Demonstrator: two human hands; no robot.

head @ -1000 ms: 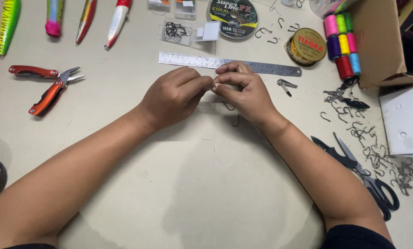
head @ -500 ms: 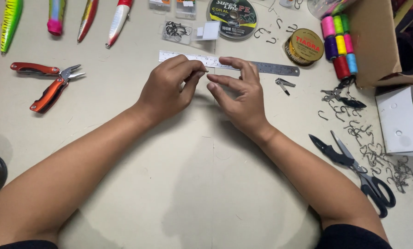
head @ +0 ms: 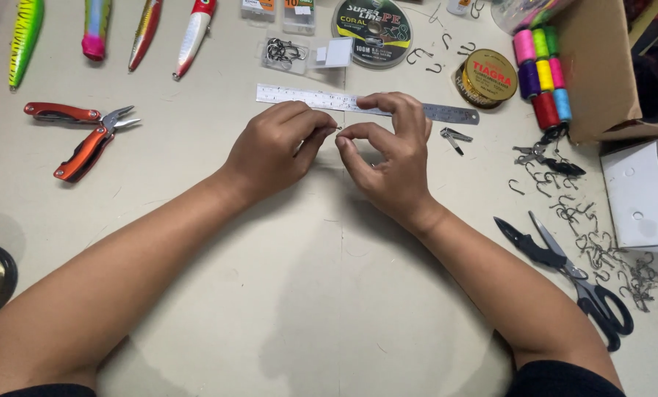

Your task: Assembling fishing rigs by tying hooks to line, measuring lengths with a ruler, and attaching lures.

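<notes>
Head view: at frame centre, left hand (head: 281, 143) pinches a small hook (head: 335, 129); right hand (head: 387, 151), fingertips nearly closed, meets it below the steel ruler (head: 446, 112). Seemingly tying; steady tension next.

Bright, even light falls from overhead onto the pale table (head: 196, 242), giving true, vivid colours. Soft, blurred shadows pool beneath both forearms, towards the bottom edge, with a faint one at the left edge. The steel ruler (head: 446, 113) shows slight sheen without glare. Focus is sharp throughout; the corners bend mildly.
</notes>
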